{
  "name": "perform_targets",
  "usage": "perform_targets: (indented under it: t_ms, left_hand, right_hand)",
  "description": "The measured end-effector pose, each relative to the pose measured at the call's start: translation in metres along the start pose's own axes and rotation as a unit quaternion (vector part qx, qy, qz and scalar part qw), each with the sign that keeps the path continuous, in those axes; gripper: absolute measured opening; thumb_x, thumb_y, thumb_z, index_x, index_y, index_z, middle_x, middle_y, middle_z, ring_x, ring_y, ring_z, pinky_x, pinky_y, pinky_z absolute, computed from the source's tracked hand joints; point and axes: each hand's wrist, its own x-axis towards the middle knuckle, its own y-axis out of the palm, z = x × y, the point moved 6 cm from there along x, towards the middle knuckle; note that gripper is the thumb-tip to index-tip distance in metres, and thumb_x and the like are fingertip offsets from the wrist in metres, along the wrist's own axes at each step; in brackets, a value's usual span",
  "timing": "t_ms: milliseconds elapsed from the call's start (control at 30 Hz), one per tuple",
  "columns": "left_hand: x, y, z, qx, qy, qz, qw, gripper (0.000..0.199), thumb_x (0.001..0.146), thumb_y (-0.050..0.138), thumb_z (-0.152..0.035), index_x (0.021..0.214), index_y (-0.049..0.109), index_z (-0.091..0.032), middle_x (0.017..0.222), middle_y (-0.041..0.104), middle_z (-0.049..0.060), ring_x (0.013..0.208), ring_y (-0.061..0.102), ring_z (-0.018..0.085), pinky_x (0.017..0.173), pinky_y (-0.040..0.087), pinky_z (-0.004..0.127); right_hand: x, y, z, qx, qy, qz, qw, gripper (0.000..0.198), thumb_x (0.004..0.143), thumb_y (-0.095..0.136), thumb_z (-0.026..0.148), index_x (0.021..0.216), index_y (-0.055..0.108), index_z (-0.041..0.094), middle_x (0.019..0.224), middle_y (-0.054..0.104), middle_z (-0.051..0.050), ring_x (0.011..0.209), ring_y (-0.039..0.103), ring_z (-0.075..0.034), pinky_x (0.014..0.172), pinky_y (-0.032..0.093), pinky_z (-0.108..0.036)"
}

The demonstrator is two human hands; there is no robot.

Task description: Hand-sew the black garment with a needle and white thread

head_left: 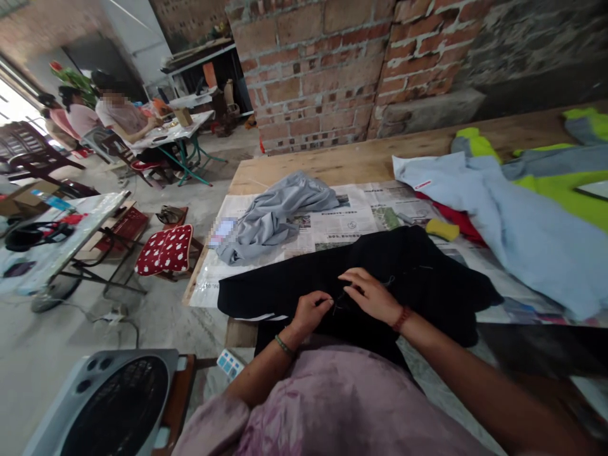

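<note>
While the white-striped black garment (304, 278) lies spread over newspaper (354, 221) on the near side of the tabletop (304, 163), we have both hands at its middle. Our left hand (308, 311) holds thumb and forefinger close together beside a dark thread (335, 310), though we cannot tell whether they meet or pinch it. Our right hand (373, 297) curves over the cloth, its grip loose, fingers parted and nothing plainly held. We judge ourselves partway through fine handwork here: the garment is laid out, yet a pale thread (391, 279) stands loose beside the right hand, so this piece looks unfinished. How much of it is done, we cannot make out. Farther off on the same tabletop lie a crumpled grey garment (285, 212), a light blue garment (508, 215) and fluorescent yellow-and-grey clothing (560, 183); whether these are finished or waiting, we cannot tell.
</note>
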Motion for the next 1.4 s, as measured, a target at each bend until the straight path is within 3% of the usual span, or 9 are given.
perform_targets:
  t_ms: [67, 233, 500, 900, 1267, 1400]
  left_hand:
    - [0.001, 0.001, 0.001, -0.012, -0.024, 0.004, 1.0, 0.015, 0.073, 0.057, -0.025, 0.078, 0.067, -0.015, 0.071, 0.065, 0.0, 0.066, 0.058, 0.012, 0.064, 0.045, 0.021]
    - [0.003, 0.004, -0.002, 0.004, -0.012, 0.008, 1.0, 0.014, 0.073, 0.055, -0.021, 0.077, 0.068, -0.016, 0.074, 0.066, 0.0, 0.072, 0.058, 0.013, 0.07, 0.044, 0.022]
    - [-0.003, 0.001, 0.003, 0.007, -0.015, 0.015, 1.0, 0.015, 0.072, 0.055, -0.022, 0.078, 0.067, -0.015, 0.071, 0.065, -0.001, 0.07, 0.058, 0.012, 0.068, 0.045, 0.021]
    - [-0.009, 0.003, -0.008, 0.061, 0.038, 0.027, 0.997, 0.012, 0.07, 0.061, -0.022, 0.076, 0.069, -0.017, 0.076, 0.066, 0.001, 0.073, 0.059, 0.013, 0.072, 0.046, 0.023]
    - [-0.016, 0.002, -0.019, 0.045, 0.013, -0.035, 0.998, 0.008, 0.067, 0.059, -0.014, 0.068, 0.067, -0.016, 0.068, 0.062, 0.0, 0.068, 0.057, 0.012, 0.065, 0.044, 0.021]
    - [-0.014, 0.004, -0.016, 0.052, -0.012, -0.021, 0.998, 0.01, 0.068, 0.06, -0.018, 0.074, 0.069, -0.018, 0.074, 0.066, 0.001, 0.073, 0.059, 0.013, 0.07, 0.046, 0.023]
  right_hand:
    - [-0.016, -0.009, 0.012, -0.079, -0.079, -0.061, 0.992, 0.025, 0.084, 0.045, 0.023, 0.104, 0.059, 0.021, 0.104, 0.056, -0.008, 0.091, 0.054, -0.017, 0.083, 0.044, -0.034]
    - [-0.044, 0.014, 0.036, -0.173, -0.195, -0.073, 0.963, 0.025, 0.081, 0.052, 0.022, 0.105, 0.058, 0.02, 0.101, 0.057, -0.008, 0.097, 0.05, -0.021, 0.085, 0.041, -0.039]
    - [-0.036, 0.028, 0.044, -0.184, -0.184, -0.131, 0.957, 0.016, 0.085, 0.046, 0.016, 0.082, 0.061, 0.018, 0.075, 0.057, -0.004, 0.078, 0.047, -0.015, 0.074, 0.036, -0.032]
    - [-0.045, 0.021, 0.053, -0.193, -0.181, -0.137, 0.955, 0.019, 0.087, 0.042, 0.015, 0.077, 0.057, 0.017, 0.074, 0.056, -0.003, 0.076, 0.046, -0.014, 0.073, 0.031, -0.031]
    - [-0.043, 0.023, 0.054, -0.136, -0.197, -0.16, 0.958, 0.018, 0.085, 0.04, 0.011, 0.074, 0.052, 0.016, 0.071, 0.055, -0.005, 0.072, 0.047, -0.015, 0.072, 0.037, -0.033]
    - [-0.046, 0.018, 0.051, -0.096, -0.196, -0.178, 0.959, 0.013, 0.085, 0.043, 0.012, 0.08, 0.054, 0.017, 0.075, 0.059, -0.004, 0.073, 0.052, -0.015, 0.073, 0.04, -0.033]
